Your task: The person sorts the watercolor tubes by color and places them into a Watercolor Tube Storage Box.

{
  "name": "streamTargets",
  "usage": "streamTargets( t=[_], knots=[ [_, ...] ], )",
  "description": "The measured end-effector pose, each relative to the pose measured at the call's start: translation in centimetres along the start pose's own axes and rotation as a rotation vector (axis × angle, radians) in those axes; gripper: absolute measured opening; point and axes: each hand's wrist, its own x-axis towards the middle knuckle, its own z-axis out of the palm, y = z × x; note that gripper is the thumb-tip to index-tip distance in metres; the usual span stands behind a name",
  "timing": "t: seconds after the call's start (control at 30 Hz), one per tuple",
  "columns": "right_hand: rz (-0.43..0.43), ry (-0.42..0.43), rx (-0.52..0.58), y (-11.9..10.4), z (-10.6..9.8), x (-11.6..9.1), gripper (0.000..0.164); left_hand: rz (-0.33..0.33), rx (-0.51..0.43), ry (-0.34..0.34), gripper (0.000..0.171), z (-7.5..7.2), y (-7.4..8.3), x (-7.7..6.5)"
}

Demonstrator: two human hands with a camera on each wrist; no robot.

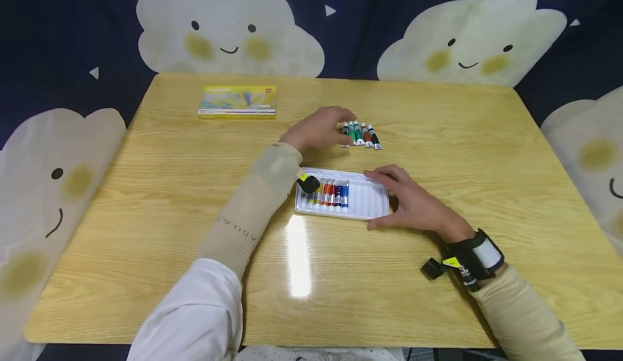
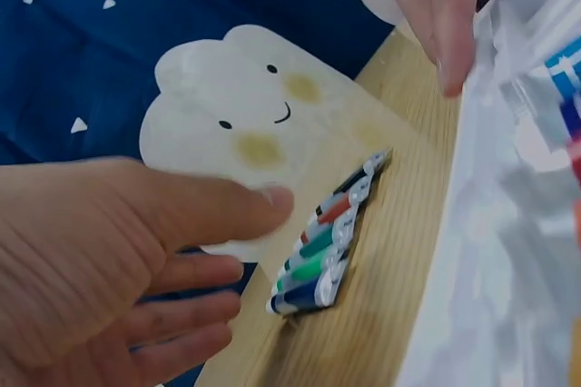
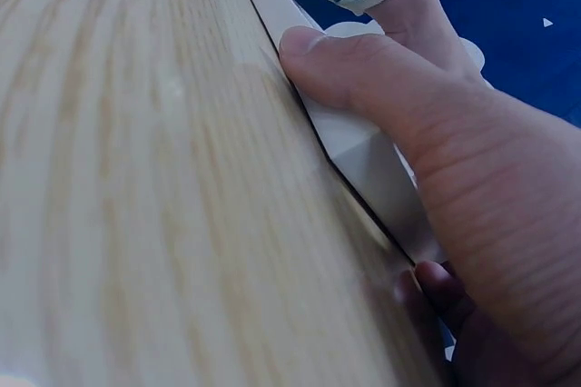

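Note:
My left hand point(image 1: 318, 129) reaches to a row of several paint tubes point(image 1: 359, 134) lying side by side on the table. In the left wrist view its thumb and fingers are spread apart beside the tubes point(image 2: 313, 251), nothing between them. Nearer to me lies a white plastic paint tray point(image 1: 370, 200), its left part filled with yellow, orange, red and blue tubes point(image 1: 332, 195), its right slots bare. The right hand point(image 1: 416, 201) grips the tray's right end, thumb on the near edge and fingers at the far edge. The right wrist view shows that thumb point(image 3: 331, 64) against the tray's side wall point(image 3: 363, 164).
A yellow printed box point(image 1: 237, 102) lies at the table's back left. The wooden table point(image 1: 486, 188) ends at a dark curtain with smiling clouds. Wrist cameras hang from both forearms; the left one point(image 1: 309, 184) covers the tray's left corner in the head view.

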Motion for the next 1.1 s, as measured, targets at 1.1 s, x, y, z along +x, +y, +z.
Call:
streamTargets(
  t=[1.1],
  knots=[
    [0.005,-0.017,0.001,-0.4,-0.2,-0.2,0.105,0.003,0.098,-0.038,0.042,1.4,-1.0,0.4]
  ],
)
